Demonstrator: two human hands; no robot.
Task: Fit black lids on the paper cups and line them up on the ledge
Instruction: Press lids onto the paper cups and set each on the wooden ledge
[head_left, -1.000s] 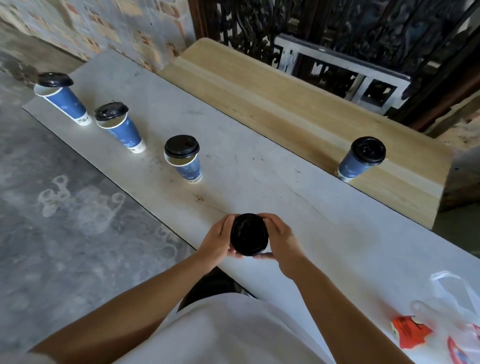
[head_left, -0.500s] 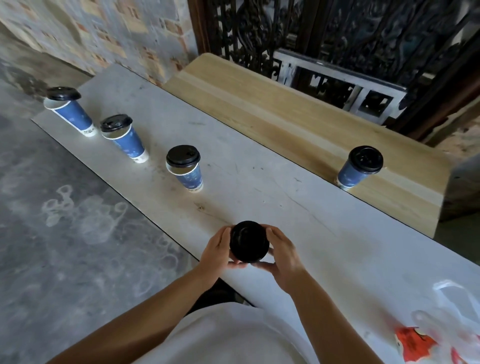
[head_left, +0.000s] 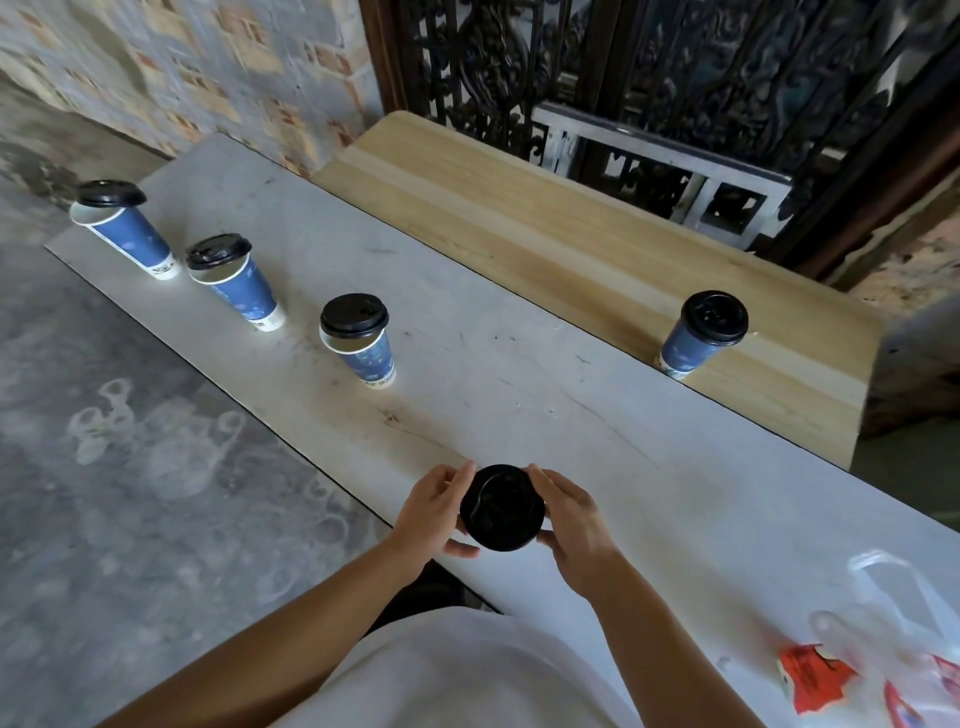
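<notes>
Three blue paper cups are standing in a row along the pale bench (head_left: 519, 364): the far-left cup (head_left: 127, 234) and the second cup (head_left: 241, 283) with black lids sitting crooked, the third cup (head_left: 361, 343) capped level. A fourth cup (head_left: 698, 338) is standing lidded on the wooden ledge (head_left: 545, 244). The left hand (head_left: 434, 514) and right hand (head_left: 574, 519) are both closing their grip around a black lid (head_left: 501, 506); the cup beneath is hidden. A plastic bag (head_left: 893, 639) is lying at the right. Brick wall (head_left: 208, 62) and dark ironwork (head_left: 675, 67) are standing behind.
</notes>
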